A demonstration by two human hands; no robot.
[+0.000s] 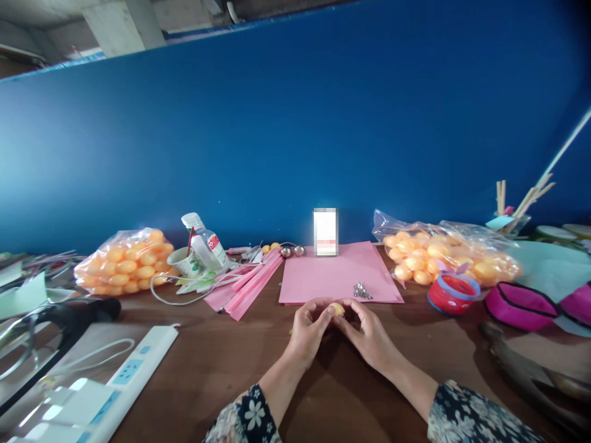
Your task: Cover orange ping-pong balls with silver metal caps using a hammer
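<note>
Floral sleeves [466,409] lie nearest my feed, angled inward over the brown counter [207,375]. Left hand [305,332] is pinched on an orange-yellow ball [338,309], thumb against it, probably to steady it. Right hand [369,335] meets its other side, fingertips drawn close; I cannot tell whether they grip. Ball sits between both, just short of the pink paper [318,280]. Silvery metal pieces [362,291] cluster on that paper, which likely keeps them easy to spot. One clear bag [127,264] of orange balls stands left, another bag [418,255] right, seemingly for reach.
</note>
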